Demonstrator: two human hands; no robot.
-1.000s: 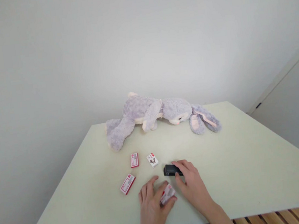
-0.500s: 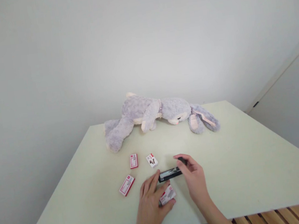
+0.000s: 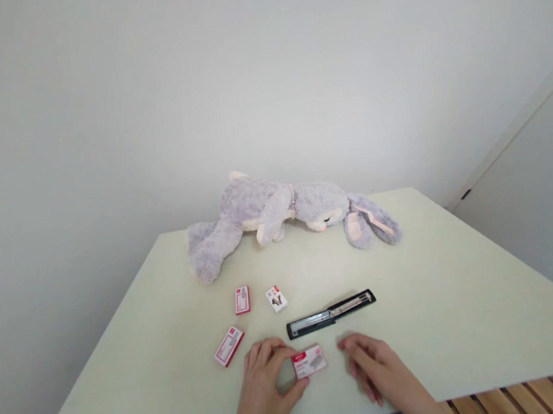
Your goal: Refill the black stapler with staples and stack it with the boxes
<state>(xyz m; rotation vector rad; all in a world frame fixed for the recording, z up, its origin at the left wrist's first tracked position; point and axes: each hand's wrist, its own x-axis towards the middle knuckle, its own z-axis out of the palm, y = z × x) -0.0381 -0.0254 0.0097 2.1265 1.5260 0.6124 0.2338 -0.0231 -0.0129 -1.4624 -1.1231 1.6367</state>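
A small white-and-red box (image 3: pixel 310 362) is near the front of the worktop (image 3: pixel 452 320), its printed face turned up and showing a grey picture of staples. At its 9 o'clock is the left hand (image 3: pixel 260 380), which grips it by the left end: thumb at the lower edge, forefinger at the upper corner, the fingers parted only by the width of the box. Whether the box rests on the worktop or is slightly raised, I cannot tell.

At 1 o'clock from the box, just beyond it, a black stapler (image 3: pixel 331 314) lies unfolded, its two halves end to end and pointing between 2 and 3 o'clock, with the metal inside facing up. At 3 o'clock is the right hand (image 3: pixel 379 363), fingers loosely curled and holding nothing visible; contact with the worktop cannot be made out.

Farther off, a white box with a black picture (image 3: pixel 276 299) lies at 11 o'clock. A red-edged box (image 3: pixel 242 299) sits to its left, between 10 and 11, and a second red-edged box (image 3: pixel 230 346) lies slanted near 10 o'clock.

At the far edge, around 12 o'clock, a lilac plush rabbit (image 3: pixel 250 200) lies on its side, feet towards 11 and ears towards 1. Behind it rises a pale wall (image 3: pixel 260 74); wooden slats (image 3: pixel 522 400) show at 4 o'clock.
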